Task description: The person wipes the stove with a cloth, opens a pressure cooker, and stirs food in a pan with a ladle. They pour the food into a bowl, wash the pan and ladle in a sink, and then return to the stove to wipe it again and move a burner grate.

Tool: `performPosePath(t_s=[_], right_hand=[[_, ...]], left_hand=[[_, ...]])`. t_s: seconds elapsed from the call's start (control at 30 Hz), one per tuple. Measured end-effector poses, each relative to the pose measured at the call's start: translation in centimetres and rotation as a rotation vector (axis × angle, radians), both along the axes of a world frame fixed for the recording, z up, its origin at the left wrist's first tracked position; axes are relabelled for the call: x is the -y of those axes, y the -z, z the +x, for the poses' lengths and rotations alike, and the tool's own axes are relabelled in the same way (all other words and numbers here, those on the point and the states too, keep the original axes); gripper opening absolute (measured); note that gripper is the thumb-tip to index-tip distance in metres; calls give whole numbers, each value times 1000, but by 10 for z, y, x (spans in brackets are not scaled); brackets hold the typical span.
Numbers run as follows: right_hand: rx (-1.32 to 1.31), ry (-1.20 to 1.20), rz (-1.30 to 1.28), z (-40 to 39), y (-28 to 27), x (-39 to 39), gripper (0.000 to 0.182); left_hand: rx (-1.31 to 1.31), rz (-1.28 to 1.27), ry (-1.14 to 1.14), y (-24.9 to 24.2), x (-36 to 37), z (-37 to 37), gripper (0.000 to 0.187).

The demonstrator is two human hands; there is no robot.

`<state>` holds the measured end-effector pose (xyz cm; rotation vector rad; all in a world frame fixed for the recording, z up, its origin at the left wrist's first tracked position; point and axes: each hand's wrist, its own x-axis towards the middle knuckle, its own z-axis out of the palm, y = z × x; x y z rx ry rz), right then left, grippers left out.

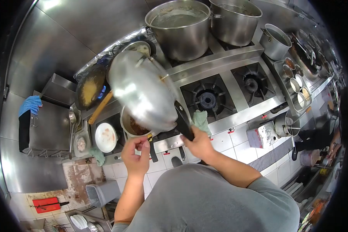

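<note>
My right fingers (196, 135) clasp the pan (143, 92), aimed forward-left over the pot rim (124, 123). My left fingers (144, 144) curl, grip unclear; open burner (207, 99) rightward

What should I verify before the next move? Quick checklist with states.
1. Right hand closed on the silver pan's black handle: ok.
2. Left hand gripping the saucepan's handle: cannot tell; fingers are right beside it.
3. Saucepan opening fully visible: not ok; the silver pan hides part, some brown food shows.
4. Silver pan's contents: cannot tell; it is blurred.
5. Flame off at the dark pan: not ok; blue flame shows.
6. Green cloth apart from that flame: ok.
</note>
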<state>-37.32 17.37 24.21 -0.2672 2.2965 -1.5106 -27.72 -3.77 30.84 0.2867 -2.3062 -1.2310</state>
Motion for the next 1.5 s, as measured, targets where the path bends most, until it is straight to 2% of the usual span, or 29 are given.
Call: performPosePath(t_s=[0.1,0.2,0.3,0.4,0.43,0.57,0.73,0.83,1.03,1.13,1.23,1.33,1.43,1.5], right_hand=[[-258,118,123,-10,5,-17,30],[-340,127,185,-10,-1,-20,29],[-336,85,238,1,-14,-12,28],[-344,62,240,12,-17,-1,26],[-351,54,246,15,-17,1,26],[-347,23,279,20,-23,3,29],[-387,-26,309,34,-18,-3,26],[-367,-62,339,38,-15,-7,27],[-356,-97,340,40,-14,-13,30],[-346,-111,343,40,-13,-15,31],[-330,-114,338,42,-15,-16,31],[-343,-95,318,42,-19,-15,30],[-316,-80,326,39,-19,-12,29],[-317,-79,356,35,-15,-13,29]], left_hand=[[347,450,-26,41,9,24,17],[470,612,183,59,-13,24,25],[547,865,351,44,-31,5,30],[442,1462,304,64,-36,-14,25],[376,1576,250,73,-40,-19,24],[270,1939,327,98,-52,-23,23],[360,2131,318,122,-53,-24,34],[320,2141,504,133,-59,-19,30],[348,2238,529,147,-64,-18,37],[386,2160,524,155,-66,-16,40],[337,2254,624,159,-65,-15,38],[334,2206,608,138,-67,-12,33],[473,2182,489,148,-66,-6,21],[882,1748,499,173,-70,7,20]])
